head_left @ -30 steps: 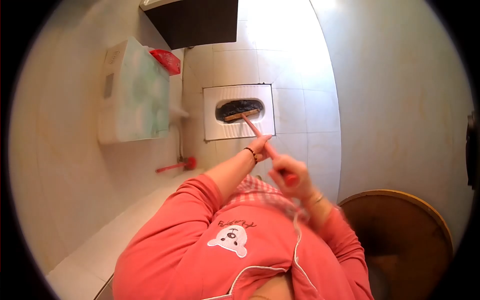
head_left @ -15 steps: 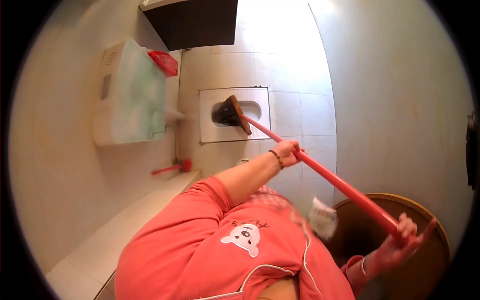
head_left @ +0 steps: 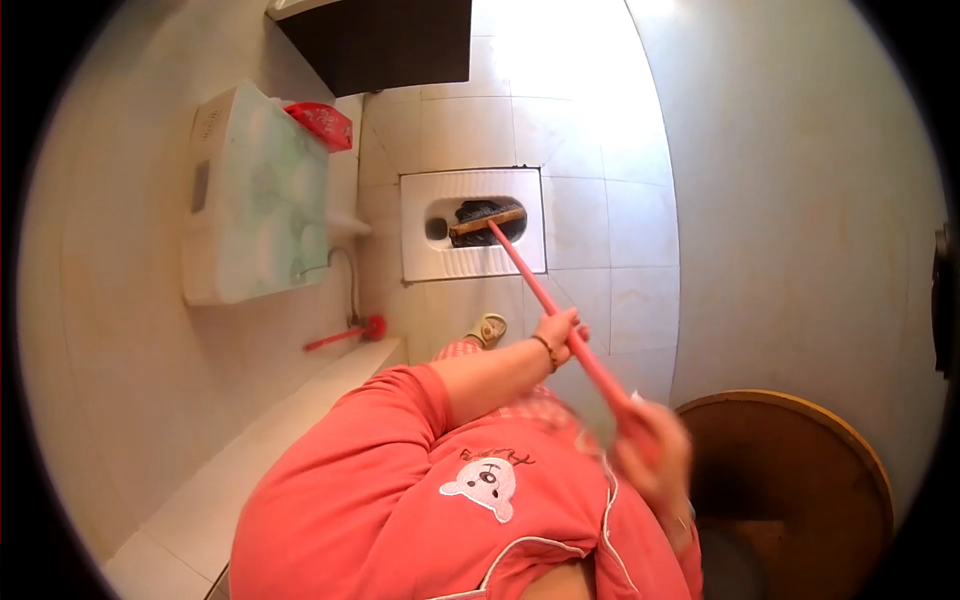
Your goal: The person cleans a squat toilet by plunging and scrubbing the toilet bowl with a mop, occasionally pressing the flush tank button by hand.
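A mop with a red handle (head_left: 540, 290) runs from near my chest down to the squat toilet (head_left: 420, 262). Its wooden head (head_left: 487, 222) and black mop cloth (head_left: 470, 210) lie inside the toilet's bowl, over its right and middle part; the drain hole shows at the left. My left hand (head_left: 562, 335), with a beaded bracelet at the wrist, is closed round the middle of the handle. Nearer my body, my right hand (head_left: 655, 450) is wrapped round the upper handle, blurred by motion.
A white cistern (head_left: 250, 200) hangs on the left wall, a red packet (head_left: 325, 125) beside it. Below are a hose and a red brush (head_left: 345, 333). A dark cabinet (head_left: 390, 45) juts in at the top. A round brown-rimmed object (head_left: 800, 403) stands at the lower right.
My right hand has come in from the lower right toward my chest. The handle is steeper, and the mop head has swung from nearly upright to nearly level, uncovering the drain hole.
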Demonstrator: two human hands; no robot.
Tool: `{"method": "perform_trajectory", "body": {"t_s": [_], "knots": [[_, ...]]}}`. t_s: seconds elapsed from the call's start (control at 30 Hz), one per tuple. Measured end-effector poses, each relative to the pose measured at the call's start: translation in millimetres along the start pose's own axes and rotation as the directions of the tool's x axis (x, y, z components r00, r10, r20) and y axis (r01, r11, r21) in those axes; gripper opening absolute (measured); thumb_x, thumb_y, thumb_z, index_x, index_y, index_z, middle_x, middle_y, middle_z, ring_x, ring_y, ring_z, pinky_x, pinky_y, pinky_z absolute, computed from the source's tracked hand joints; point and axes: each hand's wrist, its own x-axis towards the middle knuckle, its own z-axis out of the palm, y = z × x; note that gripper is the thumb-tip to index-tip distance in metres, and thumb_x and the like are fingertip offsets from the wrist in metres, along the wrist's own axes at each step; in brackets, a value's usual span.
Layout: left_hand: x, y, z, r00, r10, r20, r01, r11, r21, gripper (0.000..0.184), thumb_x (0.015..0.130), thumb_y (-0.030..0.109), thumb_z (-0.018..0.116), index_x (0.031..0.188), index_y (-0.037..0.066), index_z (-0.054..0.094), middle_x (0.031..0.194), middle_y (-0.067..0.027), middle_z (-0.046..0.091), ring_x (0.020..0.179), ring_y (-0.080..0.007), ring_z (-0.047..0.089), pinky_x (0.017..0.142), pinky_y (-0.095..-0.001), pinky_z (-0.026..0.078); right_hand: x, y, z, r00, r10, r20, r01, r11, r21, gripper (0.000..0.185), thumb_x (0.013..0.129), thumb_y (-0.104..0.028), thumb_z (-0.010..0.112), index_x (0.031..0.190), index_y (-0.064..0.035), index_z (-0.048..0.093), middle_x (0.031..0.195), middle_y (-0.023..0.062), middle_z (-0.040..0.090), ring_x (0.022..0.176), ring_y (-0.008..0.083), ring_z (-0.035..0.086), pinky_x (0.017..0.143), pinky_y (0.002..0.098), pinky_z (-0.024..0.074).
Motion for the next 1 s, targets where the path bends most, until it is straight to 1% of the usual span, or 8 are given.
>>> {"method": "perform_trajectory", "body": {"t_s": [0.07, 0.2, 0.3, 0.6, 0.67, 0.8, 0.9, 1.0], "knots": [[92.2, 9.6, -41.6, 0.999, 0.008, 0.036, -0.008, 1.000, 0.014, 0.024, 0.083, 0.000, 0.046, 0.103, 0.003, 0.033, 0.072, -0.0103, 0.044, 0.052, -0.0203, 0.048, 0.041, -0.0308, 0.045, 32.4, 18.9, 44.4, 0.992, -0.097, 0.077, 0.096, 0.995, 0.009, 0.021, 0.068, -0.007, 0.066, 0.088, -0.0004, 0.062, 0.092, 0.0155, 0.059, 0.078, 0.0315, 0.059, 0.069, 0.0372, 0.0484], [22.8, 60.8, -15.5, 0.995, -0.095, 0.015, 0.093, 0.989, 0.118, 0.018, 0.085, 0.001, 0.044, 0.098, -0.001, 0.033, 0.069, -0.0103, 0.043, 0.053, -0.0203, 0.048, 0.043, -0.0318, 0.045, 73.0, -12.1, 36.2, 0.871, -0.492, -0.019, 0.475, 0.850, -0.227, 0.011, 0.067, -0.003, 0.064, 0.077, -0.0010, 0.061, 0.080, 0.0123, 0.060, 0.072, 0.0275, 0.060, 0.068, 0.0376, 0.0489], [-27.2, 70.1, 2.4, 0.994, -0.095, 0.053, 0.084, 0.979, 0.184, 0.021, 0.086, 0.003, 0.046, 0.101, -0.004, 0.033, 0.070, -0.0095, 0.043, 0.055, -0.0204, 0.050, 0.046, -0.0319, 0.047, 77.2, -30.4, 23.9, 0.782, -0.619, 0.071, 0.562, 0.750, 0.349, 0.007, 0.062, 0.003, 0.060, 0.063, -0.0015, 0.054, 0.061, 0.0084, 0.054, 0.063, 0.0253, 0.058, 0.066, 0.0375, 0.0482], [29.9, 106.7, 16.0, 0.997, -0.071, 0.039, 0.057, 0.961, 0.272, 0.033, 0.087, 0.014, 0.052, 0.107, -0.007, 0.036, 0.083, -0.0126, 0.049, 0.075, -0.0258, 0.056, 0.064, -0.0370, 0.054, 131.1, -8.9, 46.7, 0.853, -0.522, 0.019, 0.455, 0.760, 0.464, 0.012, 0.067, 0.006, 0.058, 0.064, -0.0031, 0.051, 0.063, 0.0067, 0.053, 0.059, 0.0245, 0.054, 0.075, 0.0363, 0.0469], [31.6, 92.9, 3.8, 0.994, -0.073, 0.080, 0.077, 0.996, -0.043, 0.035, 0.087, 0.020, 0.054, 0.099, -0.007, 0.036, 0.078, -0.0128, 0.051, 0.069, -0.0242, 0.057, 0.066, -0.0298, 0.054, 132.2, -15.8, 43.3, 0.694, -0.709, 0.130, 0.602, 0.669, 0.435, 0.011, 0.066, 0.006, 0.059, 0.065, -0.0031, 0.052, 0.064, 0.0060, 0.054, 0.059, 0.0234, 0.054, 0.078, 0.0357, 0.0466], [57.8, 83.8, 4.5, 0.982, -0.022, 0.188, 0.100, 0.903, -0.418, 0.023, 0.088, 0.016, 0.051, 0.092, -0.002, 0.036, 0.081, -0.0132, 0.049, 0.072, -0.0233, 0.057, 0.063, -0.0290, 0.054, 127.5, -5.8, 25.7, 0.750, -0.633, 0.190, 0.484, 0.721, 0.495, 0.018, 0.064, 0.008, 0.055, 0.054, -0.0017, 0.045, 0.058, 0.0073, 0.051, 0.055, 0.0244, 0.052, 0.062, 0.0342, 0.0460], [-0.5, 65.2, 67.2, 0.880, -0.042, 0.473, 0.189, 0.945, -0.267, 0.017, 0.084, 0.006, 0.053, 0.091, 0.000, 0.038, 0.081, -0.0136, 0.050, 0.075, -0.0264, 0.054, 0.080, -0.0425, 0.047, 124.7, -11.1, -50.5, 0.850, -0.514, -0.117, 0.477, 0.654, 0.587, 0.025, 0.072, 0.006, 0.043, 0.050, -0.0030, 0.037, 0.047, 0.0034, 0.040, 0.041, 0.0147, 0.035, 0.041, 0.0292, 0.0292], [-78.7, 44.1, 112.4, 0.775, -0.120, 0.620, 0.245, 0.962, -0.121, 0.013, 0.083, 0.001, 0.052, 0.090, -0.005, 0.043, 0.095, -0.0166, 0.048, 0.094, -0.0271, 0.052, 0.092, -0.0398, 0.045, 113.1, -36.5, -121.6, 0.738, -0.621, -0.264, 0.643, 0.526, 0.557, 0.027, 0.076, -0.001, 0.043, 0.050, -0.0060, 0.039, 0.046, 0.0030, 0.043, 0.037, 0.0143, 0.037, 0.038, 0.0284, 0.0306]]}}
